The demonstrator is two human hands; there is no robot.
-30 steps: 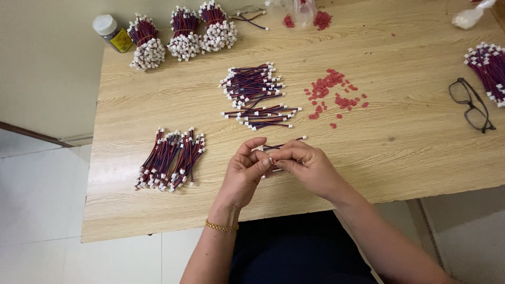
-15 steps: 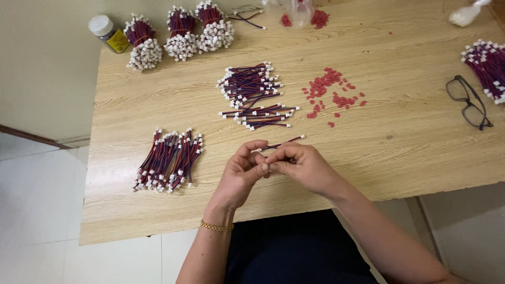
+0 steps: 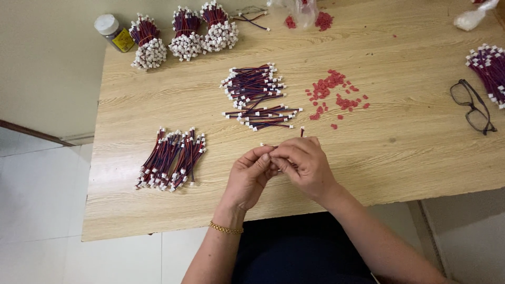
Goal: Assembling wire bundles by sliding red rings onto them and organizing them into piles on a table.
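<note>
My left hand (image 3: 249, 176) and my right hand (image 3: 305, 163) meet over the front middle of the wooden table (image 3: 400, 152). Both pinch one short wire lead (image 3: 301, 131) with white plug ends; one tip sticks out above my right fingers, and most of the lead is hidden by the fingers. Just beyond the hands lies a loose pile of the same red and blue leads (image 3: 255, 97). To the left lies a tidy heap of leads (image 3: 172, 158). Small red plastic pieces (image 3: 335, 94) are scattered to the right of the pile.
Three upright bundles of leads (image 3: 184, 34) and a small jar with a white lid (image 3: 113, 31) stand at the back left. Black glasses (image 3: 473, 108) and another bundle (image 3: 489, 68) lie at the right edge. Plastic bags sit at the far edge.
The hands stay in the same spot. The lead between them has turned, so less of it shows and its tip now points up past my right fingers.
</note>
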